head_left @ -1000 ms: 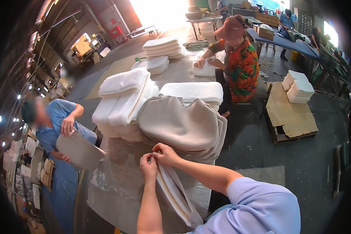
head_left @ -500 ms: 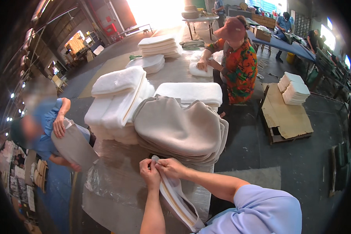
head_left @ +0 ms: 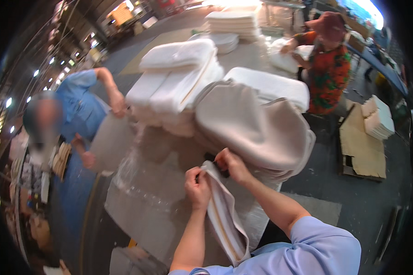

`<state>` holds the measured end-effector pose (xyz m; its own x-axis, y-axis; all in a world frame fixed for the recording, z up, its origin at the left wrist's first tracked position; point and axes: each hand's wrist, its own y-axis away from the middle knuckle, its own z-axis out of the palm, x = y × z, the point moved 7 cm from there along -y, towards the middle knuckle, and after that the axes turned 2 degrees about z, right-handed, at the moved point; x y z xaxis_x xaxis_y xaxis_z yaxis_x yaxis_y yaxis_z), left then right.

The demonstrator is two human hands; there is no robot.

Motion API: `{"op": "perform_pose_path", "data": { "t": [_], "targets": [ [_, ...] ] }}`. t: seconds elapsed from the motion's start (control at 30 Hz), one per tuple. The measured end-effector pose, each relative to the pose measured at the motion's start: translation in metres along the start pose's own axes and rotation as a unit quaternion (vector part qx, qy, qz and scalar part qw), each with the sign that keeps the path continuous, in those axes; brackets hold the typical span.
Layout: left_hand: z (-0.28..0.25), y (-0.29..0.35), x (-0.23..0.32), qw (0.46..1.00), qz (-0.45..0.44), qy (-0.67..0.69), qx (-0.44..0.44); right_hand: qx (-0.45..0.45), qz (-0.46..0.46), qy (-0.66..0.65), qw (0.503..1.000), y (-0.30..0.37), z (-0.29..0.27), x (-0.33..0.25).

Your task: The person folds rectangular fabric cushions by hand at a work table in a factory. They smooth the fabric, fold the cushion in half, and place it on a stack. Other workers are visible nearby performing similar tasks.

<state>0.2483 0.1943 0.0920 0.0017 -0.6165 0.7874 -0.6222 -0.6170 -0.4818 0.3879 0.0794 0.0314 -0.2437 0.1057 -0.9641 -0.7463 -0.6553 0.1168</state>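
A grey fabric cushion cover point(head_left: 221, 219) stretches from my body toward the table, with white inside and a tan strip along its length. My left hand point(head_left: 197, 189) is closed on the side of its far end. Just right of that tip, my right hand point(head_left: 232, 166) is closed around a small dark object point(head_left: 224, 173), mostly hidden by the fingers, so its kind is unclear. Beyond my hands lies a stack of similar grey fabric covers point(head_left: 243, 123), the top one rumpled.
White padded cushions point(head_left: 174, 87) are piled behind the grey stack, beside a flat white pad point(head_left: 270, 87). Clear plastic sheeting point(head_left: 142, 183) covers the table. One co-worker point(head_left: 85, 103) handles a grey piece at left; another point(head_left: 330, 68) works at far right.
My right hand has come off the cover's tip and now holds a dark object. My left hand keeps its grip. The whole view has shifted, moving the scene rightward and up.
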Motion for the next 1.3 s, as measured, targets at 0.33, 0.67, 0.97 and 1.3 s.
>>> {"op": "perform_pose_path", "data": {
  "t": [0.33, 0.67, 0.97, 1.3],
  "targets": [
    [-0.018, 0.005, -0.019, 0.999, -0.04, 0.016, -0.003, -0.119, -0.016, 0.038, 0.992, -0.047, 0.072, 0.025],
    [-0.008, 0.001, -0.036, 0.996, -0.077, 0.042, 0.004, -0.145, 0.051, 0.07, 0.986, -0.066, 0.069, 0.057],
    [-0.009, 0.001, -0.041, 0.988, -0.136, 0.076, -0.023, -0.097, 0.081, 0.11, 0.986, -0.062, 0.059, 0.081],
    [-0.034, 0.121, 0.007, 0.844, -0.436, 0.298, -0.089, -0.009, 0.112, 0.09, 0.99, -0.045, 0.029, 0.077]
  ]
}}
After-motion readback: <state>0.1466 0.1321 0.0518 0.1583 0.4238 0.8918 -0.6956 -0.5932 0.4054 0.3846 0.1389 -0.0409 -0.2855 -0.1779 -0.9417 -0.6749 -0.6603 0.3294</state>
